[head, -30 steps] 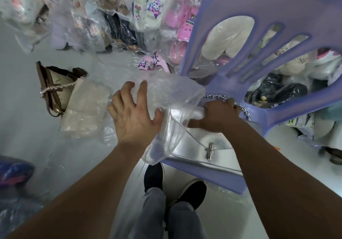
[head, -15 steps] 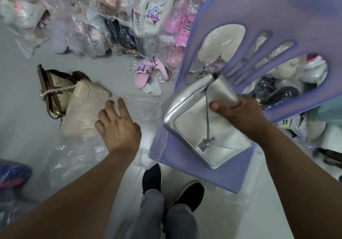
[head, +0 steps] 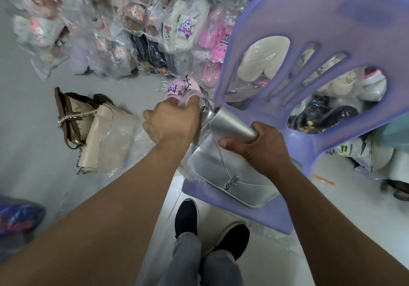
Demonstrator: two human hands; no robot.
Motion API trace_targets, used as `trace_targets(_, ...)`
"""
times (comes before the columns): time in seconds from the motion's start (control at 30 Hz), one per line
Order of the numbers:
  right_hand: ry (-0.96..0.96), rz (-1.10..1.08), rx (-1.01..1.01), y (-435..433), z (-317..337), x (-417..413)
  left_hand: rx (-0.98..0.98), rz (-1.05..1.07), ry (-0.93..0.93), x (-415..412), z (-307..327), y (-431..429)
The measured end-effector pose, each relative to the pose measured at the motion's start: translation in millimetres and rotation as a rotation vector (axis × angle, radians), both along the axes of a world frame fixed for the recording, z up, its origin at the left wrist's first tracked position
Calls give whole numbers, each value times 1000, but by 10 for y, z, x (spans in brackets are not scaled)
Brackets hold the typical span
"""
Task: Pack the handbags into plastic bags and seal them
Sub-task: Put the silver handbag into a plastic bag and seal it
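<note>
A silver handbag [head: 232, 175] with a metal clasp lies tilted on the seat of a purple plastic chair [head: 274, 217]. My right hand [head: 263, 148] grips its upper folded edge. My left hand [head: 170, 124] is closed on a bunched edge of clear plastic bag [head: 188, 98] just left of the handbag's top corner, beside its chain. Thin clear film also shows along the handbag's lower left side. I cannot tell how much of the handbag is inside the plastic.
On the floor to the left lie a beige handbag in clear plastic [head: 106, 139] and a brown-trimmed handbag [head: 70, 115] with a chain. Bagged slippers [head: 181, 28] are piled at the back and behind the chair. My feet [head: 186, 217] stand below the seat.
My right hand lifted the silver handbag off the seat and set it back down. My left hand let go of the plastic, dropped toward the floor, then came back up closed on plastic.
</note>
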State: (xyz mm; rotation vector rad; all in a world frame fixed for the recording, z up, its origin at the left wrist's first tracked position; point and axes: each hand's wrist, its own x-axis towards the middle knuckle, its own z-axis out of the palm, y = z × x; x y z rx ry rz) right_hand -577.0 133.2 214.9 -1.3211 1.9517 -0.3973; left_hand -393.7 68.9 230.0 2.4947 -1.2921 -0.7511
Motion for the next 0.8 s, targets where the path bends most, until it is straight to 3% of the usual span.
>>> trace_targets(0.1,74,71,14,17,-7,112,-17,-34,48,-156,143,-51)
trace_targets(0.2,23,19,31,-28,0,187,-106,-228,-8,-341,245,5)
trace_targets(0.27,-15,-35,-10,-59,17,192,-256,-378,-72,-447,284,122)
trace_targets(0.4,111,-33,-20,-157,55,92,-555,-538,-73,-586,344,300)
trace_targets(0.57,-150,-197,-152,-205,83,-101,-695,-734,-87,-520,349,342)
trace_targets(0.67,-317,-355,-239,-155,140,-210,-664,-853,-136,-385,280,411)
trace_targets(0.8,-420,-405,-249,-45,108,-262,-646,-971,-174,-342,92,590)
